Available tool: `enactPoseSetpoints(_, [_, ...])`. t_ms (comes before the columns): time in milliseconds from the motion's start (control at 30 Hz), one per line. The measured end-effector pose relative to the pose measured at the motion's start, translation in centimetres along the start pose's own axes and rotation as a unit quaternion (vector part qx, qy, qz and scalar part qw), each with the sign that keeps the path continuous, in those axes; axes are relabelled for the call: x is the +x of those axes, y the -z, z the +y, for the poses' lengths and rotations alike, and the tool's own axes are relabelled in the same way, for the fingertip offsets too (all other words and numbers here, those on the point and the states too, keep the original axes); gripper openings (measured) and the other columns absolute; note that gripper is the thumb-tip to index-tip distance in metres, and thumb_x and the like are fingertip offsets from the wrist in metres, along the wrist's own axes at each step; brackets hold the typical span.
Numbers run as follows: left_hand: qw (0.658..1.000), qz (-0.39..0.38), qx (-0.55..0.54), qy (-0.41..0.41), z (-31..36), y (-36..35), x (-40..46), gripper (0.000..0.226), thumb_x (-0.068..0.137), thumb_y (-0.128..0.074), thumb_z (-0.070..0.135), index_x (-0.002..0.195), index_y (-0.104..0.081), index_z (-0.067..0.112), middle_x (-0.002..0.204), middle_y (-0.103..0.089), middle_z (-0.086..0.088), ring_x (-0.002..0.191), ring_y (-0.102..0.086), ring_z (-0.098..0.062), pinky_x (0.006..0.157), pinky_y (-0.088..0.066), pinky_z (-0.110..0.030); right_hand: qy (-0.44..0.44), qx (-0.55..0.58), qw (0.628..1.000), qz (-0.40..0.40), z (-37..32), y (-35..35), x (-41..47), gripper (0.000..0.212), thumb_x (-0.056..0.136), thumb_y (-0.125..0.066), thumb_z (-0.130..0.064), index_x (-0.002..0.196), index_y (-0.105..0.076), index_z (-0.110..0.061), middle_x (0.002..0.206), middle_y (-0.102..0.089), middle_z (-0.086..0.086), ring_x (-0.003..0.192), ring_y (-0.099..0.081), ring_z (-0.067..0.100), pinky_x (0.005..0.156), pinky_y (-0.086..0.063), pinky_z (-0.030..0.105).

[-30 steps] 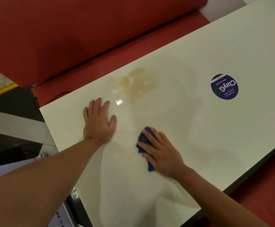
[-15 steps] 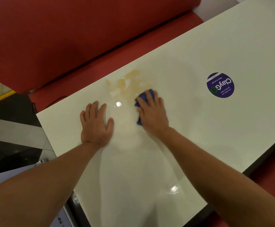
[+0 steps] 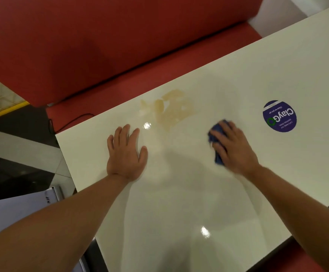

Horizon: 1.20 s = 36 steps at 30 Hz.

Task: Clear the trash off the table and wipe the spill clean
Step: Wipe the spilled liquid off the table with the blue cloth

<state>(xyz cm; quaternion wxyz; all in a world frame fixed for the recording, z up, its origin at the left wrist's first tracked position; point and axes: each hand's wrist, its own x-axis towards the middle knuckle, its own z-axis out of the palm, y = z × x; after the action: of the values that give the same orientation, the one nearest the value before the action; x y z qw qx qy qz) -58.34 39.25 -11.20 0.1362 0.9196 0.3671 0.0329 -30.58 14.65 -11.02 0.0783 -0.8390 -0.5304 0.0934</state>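
A pale brown spill (image 3: pixel 172 109) lies on the glossy white table (image 3: pixel 179 203) near its far edge. My left hand (image 3: pixel 125 153) rests flat on the table, fingers straight, just below and left of the spill. My right hand (image 3: pixel 234 148) presses a dark blue cloth (image 3: pixel 217 146) onto the table, to the right of the spill and apart from it. Most of the cloth is hidden under my fingers; the hand is motion-blurred.
A round purple sticker (image 3: pixel 279 116) is stuck on the table to the right of my right hand. A red booth seat (image 3: pixel 120 46) runs along the far side. A black cable (image 3: pixel 69 119) lies on the seat. White paper (image 3: pixel 12 211) sits lower left.
My right hand with the cloth swept from the near table up over the spill's lower edge, then away to the right toward the sticker. My left hand stayed flat in place.
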Motion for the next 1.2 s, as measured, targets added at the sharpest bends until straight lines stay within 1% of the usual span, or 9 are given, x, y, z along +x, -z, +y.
enactPoseSetpoints(133, [1.0,-0.003,0.001,0.001,0.0,0.0,0.0,0.063,0.093,-0.043,0.044,0.15,-0.042,0.018,0.16,-0.029,-0.012,0.15,-0.02,-0.034,0.121,-0.015,-0.057,-0.152,-0.007,0.987,0.049,-4.9,-0.2,8.4,0.046,0.108,-0.027,-0.039,0.15,-0.041,-0.027,0.165,-0.024,0.008,0.153,-0.014,0.039,0.12,-0.02,0.05])
enactPoseSetpoints(233, [1.0,-0.005,-0.004,0.0,-0.1,0.1,0.0,0.063,0.094,-0.043,0.045,0.15,-0.042,0.017,0.161,-0.029,-0.011,0.15,-0.02,-0.035,0.121,-0.016,-0.057,-0.068,0.002,0.997,0.039,-10.9,-1.5,9.2,0.043,0.106,-0.037,-0.034,0.147,-0.047,-0.025,0.164,-0.03,0.012,0.152,-0.019,0.041,0.119,-0.023,0.053])
enactPoseSetpoints(333, [1.0,-0.007,-0.008,-0.001,-0.2,0.0,0.0,0.063,0.094,-0.042,0.046,0.151,-0.042,0.018,0.161,-0.03,-0.011,0.15,-0.022,-0.035,0.121,-0.017,-0.057,0.071,0.005,0.997,-0.005,-14.4,-2.9,2.8,0.043,0.107,-0.04,-0.037,0.147,-0.048,-0.025,0.164,-0.032,0.011,0.153,-0.02,0.039,0.121,-0.021,0.049])
enactPoseSetpoints(533, [1.0,0.004,-0.017,0.0,-0.1,0.0,0.0,0.062,0.094,-0.046,0.044,0.149,-0.044,0.017,0.16,-0.032,-0.012,0.149,-0.022,-0.035,0.121,-0.017,-0.056,0.151,0.016,0.986,-0.07,-6.8,-1.4,-5.9,0.045,0.107,-0.042,-0.044,0.145,-0.055,-0.025,0.166,-0.029,0.007,0.155,-0.02,0.035,0.122,-0.024,0.05])
enactPoseSetpoints(667, [1.0,0.006,-0.014,-0.004,-0.1,0.2,0.0,0.061,0.094,-0.045,0.043,0.149,-0.044,0.016,0.159,-0.032,-0.012,0.149,-0.022,-0.036,0.121,-0.017,-0.056,0.029,-0.007,0.999,-0.018,-0.8,-0.2,0.8,0.047,0.107,-0.037,-0.041,0.146,-0.052,-0.018,0.159,-0.037,0.017,0.149,-0.028,0.043,0.114,-0.031,0.058])
enactPoseSetpoints(767, [1.0,0.007,-0.012,-0.004,0.0,0.2,-0.1,0.061,0.093,-0.046,0.042,0.149,-0.044,0.016,0.158,-0.033,-0.013,0.148,-0.024,-0.036,0.12,-0.018,-0.057,-0.125,-0.008,0.992,0.027,-2.7,-0.4,6.5,0.049,0.107,-0.027,-0.041,0.151,-0.041,-0.024,0.165,-0.026,0.009,0.153,-0.016,0.039,0.12,-0.022,0.052])
enactPoseSetpoints(833, [1.0,0.009,-0.014,-0.005,0.0,0.2,0.0,0.061,0.093,-0.047,0.042,0.148,-0.045,0.016,0.158,-0.033,-0.013,0.148,-0.025,-0.036,0.119,-0.019,-0.057,-0.158,-0.017,0.987,0.034,-6.2,-0.9,9.2,0.05,0.106,-0.024,-0.04,0.151,-0.039,-0.024,0.166,-0.024,0.01,0.152,-0.014,0.041,0.119,-0.021,0.052])
enactPoseSetpoints(1033, [1.0,-0.005,-0.012,-0.001,-0.3,0.0,0.1,0.062,0.094,-0.046,0.044,0.15,-0.043,0.018,0.161,-0.031,-0.011,0.15,-0.023,-0.034,0.12,-0.02,-0.057,0.055,0.0,0.998,-0.034,-14.7,-2.9,2.0,0.05,0.108,-0.031,-0.041,0.154,-0.04,-0.024,0.168,-0.024,0.009,0.156,-0.011,0.036,0.125,-0.016,0.05])
enactPoseSetpoints(1200, [1.0,-0.001,-0.009,-0.002,-0.3,-0.3,0.0,0.061,0.096,-0.044,0.044,0.151,-0.042,0.017,0.161,-0.03,-0.012,0.15,-0.022,-0.035,0.121,-0.019,-0.057,0.203,0.01,0.976,-0.081,-10.7,-2.4,-3.2,0.046,0.109,-0.038,-0.048,0.148,-0.05,-0.029,0.167,-0.029,0.004,0.156,-0.016,0.031,0.124,-0.019,0.045])
